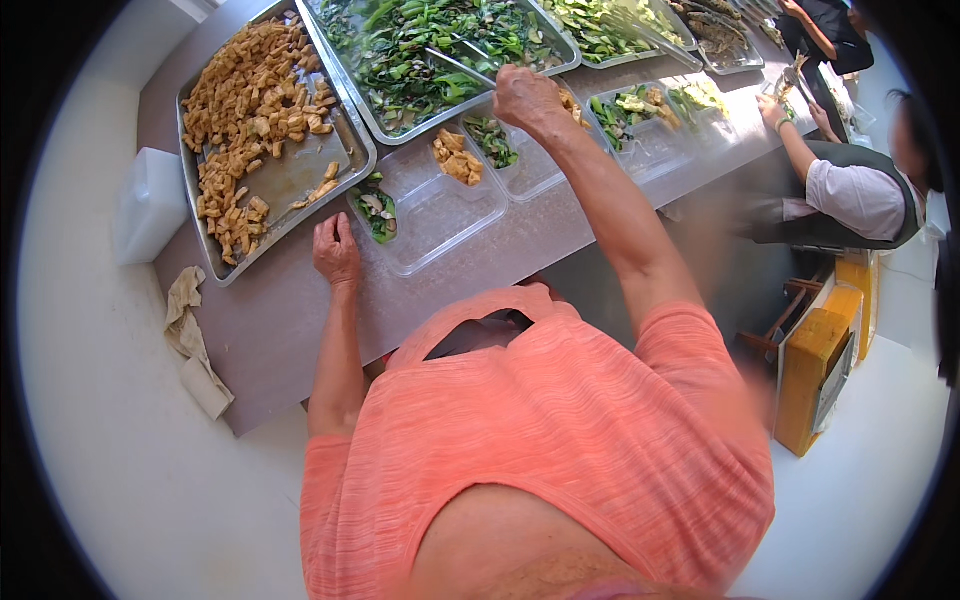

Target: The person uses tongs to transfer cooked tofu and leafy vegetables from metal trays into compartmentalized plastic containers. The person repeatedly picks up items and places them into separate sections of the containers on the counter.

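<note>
My right hand grips metal tongs, whose tips reach into a steel tray of cooked leafy greens. Below that tray lies a clear plastic compartment container, with greens in its left section and fried tofu pieces in its upper right one. Beside its left end, my left hand rests on the table, fingers curled, with nothing visible in it. A steel tray of tofu cubes sits above and left of this hand. My right forearm partly covers another container holding greens.
More part-filled containers line the table to the right. Behind them stand trays of sliced green vegetables and fish. A crumpled cloth and stacked clear containers are at left. A co-worker is at right, another person beyond.
</note>
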Demonstrator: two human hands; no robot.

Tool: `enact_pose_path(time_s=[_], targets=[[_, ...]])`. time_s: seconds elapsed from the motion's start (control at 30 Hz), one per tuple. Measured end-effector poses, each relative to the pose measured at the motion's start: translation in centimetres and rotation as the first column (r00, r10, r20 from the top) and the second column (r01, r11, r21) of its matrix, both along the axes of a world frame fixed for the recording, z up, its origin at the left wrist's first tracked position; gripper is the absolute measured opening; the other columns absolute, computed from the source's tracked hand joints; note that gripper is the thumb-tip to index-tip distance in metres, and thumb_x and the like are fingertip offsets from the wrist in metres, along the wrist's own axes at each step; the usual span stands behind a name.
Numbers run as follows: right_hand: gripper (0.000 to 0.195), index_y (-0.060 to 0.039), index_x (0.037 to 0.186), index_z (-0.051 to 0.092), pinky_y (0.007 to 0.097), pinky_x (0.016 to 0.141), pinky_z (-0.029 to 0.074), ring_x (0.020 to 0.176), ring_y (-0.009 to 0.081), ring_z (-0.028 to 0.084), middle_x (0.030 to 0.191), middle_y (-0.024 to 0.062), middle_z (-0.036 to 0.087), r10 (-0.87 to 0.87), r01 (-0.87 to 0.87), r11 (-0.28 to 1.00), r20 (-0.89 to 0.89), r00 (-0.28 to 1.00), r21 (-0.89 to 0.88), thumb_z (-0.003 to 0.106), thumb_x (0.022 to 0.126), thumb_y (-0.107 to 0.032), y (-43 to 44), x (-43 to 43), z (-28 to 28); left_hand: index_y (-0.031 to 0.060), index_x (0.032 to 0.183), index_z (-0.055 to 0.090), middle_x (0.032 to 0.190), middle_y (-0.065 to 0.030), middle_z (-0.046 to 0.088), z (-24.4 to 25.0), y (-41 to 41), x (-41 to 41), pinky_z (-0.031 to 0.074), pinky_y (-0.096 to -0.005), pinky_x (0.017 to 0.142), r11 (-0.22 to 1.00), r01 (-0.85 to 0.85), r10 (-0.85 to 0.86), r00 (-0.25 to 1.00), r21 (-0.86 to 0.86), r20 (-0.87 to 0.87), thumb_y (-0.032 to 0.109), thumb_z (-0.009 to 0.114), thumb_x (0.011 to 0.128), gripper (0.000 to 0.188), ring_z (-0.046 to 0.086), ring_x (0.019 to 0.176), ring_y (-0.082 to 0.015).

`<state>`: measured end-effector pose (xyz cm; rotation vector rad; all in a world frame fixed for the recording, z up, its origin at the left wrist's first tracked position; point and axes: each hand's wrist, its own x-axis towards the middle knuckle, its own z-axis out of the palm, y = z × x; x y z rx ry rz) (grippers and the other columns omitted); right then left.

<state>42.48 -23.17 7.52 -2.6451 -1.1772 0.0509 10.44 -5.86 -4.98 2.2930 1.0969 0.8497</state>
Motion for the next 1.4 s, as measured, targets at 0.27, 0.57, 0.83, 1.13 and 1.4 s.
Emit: enact_pose_path(time_s=[0.27, 0.57, 0.83, 1.13, 1.4], targets=[[0.032, 0.0039, 0.089, 0.057, 0.0458, 0.078, 0.054, 0.085, 0.0398, 0.067, 0.087, 0.0263, 0.066, -0.086, 0.092, 0.987, -0.05, 0.995, 0.132, 0.062, 0.081, -0.027, -3.1, -0.9, 0.8, 0.0035, 0.127, 0.055, 0.089, -0.0047, 0.064, 2.1, -1.3, 2.2, 0.047, -0.0273, 0.07, 0.855, 0.194, -0.183, 0.981, -0.481, 0.07, 0.016, 0.063, 0.087, 0.042, 0.057, 0.077, -0.0119], [0.039, 0.0035, 0.085, 0.057, 0.0484, 0.073, 0.052, 0.081, 0.0451, 0.064, 0.078, 0.0284, 0.064, -0.072, 0.109, 0.945, -0.131, 0.989, 0.309, 0.066, 0.078, -0.034, -8.9, 4.3, -1.3, 0.0016, 0.132, 0.051, 0.086, -0.0039, 0.064, 0.9, -2.2, 0.6, 0.047, -0.0253, 0.067, 0.842, 0.118, -0.089, 0.993, -0.527, 0.08, 0.007, 0.062, 0.085, 0.048, 0.056, 0.075, -0.0095], [0.038, 0.0022, 0.083, 0.056, 0.049, 0.066, 0.052, 0.075, 0.0451, 0.063, 0.072, 0.0268, 0.063, -0.089, 0.146, 0.943, -0.198, 0.976, 0.297, 0.069, 0.076, -0.033, -12.4, 5.9, -1.1, 0.0034, 0.136, 0.046, 0.086, -0.0042, 0.063, 0.2, -4.0, 3.8, 0.047, -0.0247, 0.061, 0.754, 0.097, -0.066, 0.995, -0.65, 0.071, 0.011, 0.062, 0.088, 0.052, 0.057, 0.07, -0.0102], [0.037, 0.0019, 0.085, 0.054, 0.0479, 0.07, 0.052, 0.077, 0.0414, 0.064, 0.076, 0.0258, 0.063, 0.028, 0.026, 0.909, -0.125, 0.992, 0.415, 0.069, 0.077, -0.031, -7.9, 8.5, 0.7, -0.0009, 0.136, 0.045, 0.077, -0.0024, 0.059, 2.0, -9.4, 8.6, 0.041, -0.0231, 0.045, 0.705, 0.113, -0.038, 0.992, -0.7, 0.122, 0.018, 0.065, 0.089, 0.054, 0.053, 0.057, -0.0074], [0.03, 0.0011, 0.093, 0.058, 0.0439, 0.07, 0.054, 0.081, 0.0377, 0.067, 0.084, 0.0218, 0.066, 0.04, -0.021, 0.985, -0.108, 0.993, 0.17, 0.065, 0.08, -0.025, -3.4, 10.5, 2.5, 0.0024, 0.129, 0.052, 0.079, -0.006, 0.062, 0.6, -7.4, 8.0, 0.047, -0.0291, 0.057, 0.856, -0.082, 0.096, 0.995, -0.51, 0.0, 0.03, 0.06, 0.092, 0.047, 0.057, 0.064, -0.0126]])
